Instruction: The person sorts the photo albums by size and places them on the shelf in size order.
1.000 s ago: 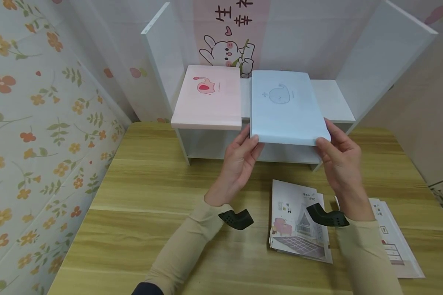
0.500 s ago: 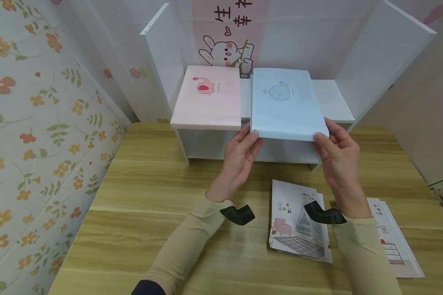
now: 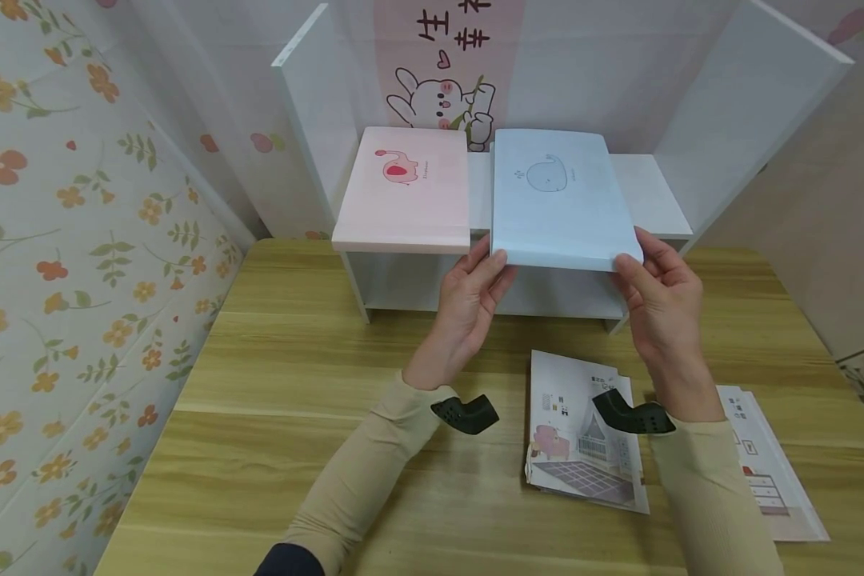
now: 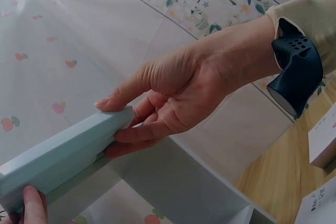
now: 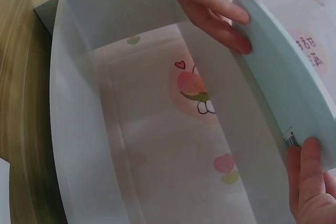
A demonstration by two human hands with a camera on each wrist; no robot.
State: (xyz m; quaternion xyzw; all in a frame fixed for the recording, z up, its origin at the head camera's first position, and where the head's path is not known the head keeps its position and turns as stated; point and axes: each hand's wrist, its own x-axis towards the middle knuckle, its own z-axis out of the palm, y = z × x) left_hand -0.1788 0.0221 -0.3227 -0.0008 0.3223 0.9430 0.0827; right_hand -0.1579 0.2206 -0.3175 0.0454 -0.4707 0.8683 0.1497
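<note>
A thick light blue notebook (image 3: 558, 204) with a whale drawing lies over the upper board of the white shelf (image 3: 651, 184), its near edge jutting past the front. My left hand (image 3: 466, 302) grips its near left corner, thumb on top and fingers underneath. At the near right corner my right hand (image 3: 661, 308) holds it the same way; the left wrist view shows this right hand (image 4: 178, 85) with the fingers below the spine. A barcode (image 5: 290, 138) shows on the notebook in the right wrist view. To its left, a pink notebook (image 3: 403, 196) with an elephant rests on the shelf.
White side panels (image 3: 756, 120) rise at both ends of the shelf. On the wooden table (image 3: 295, 360) in front lie a stack of printed packets (image 3: 583, 432) and, partly under my right forearm, more white packets (image 3: 770, 472). Patterned cloth (image 3: 101, 240) hangs at the left.
Both hands have moved slightly away from me with the blue notebook, sliding it a little farther back over the shelf. The pink notebook and the packets stay put.
</note>
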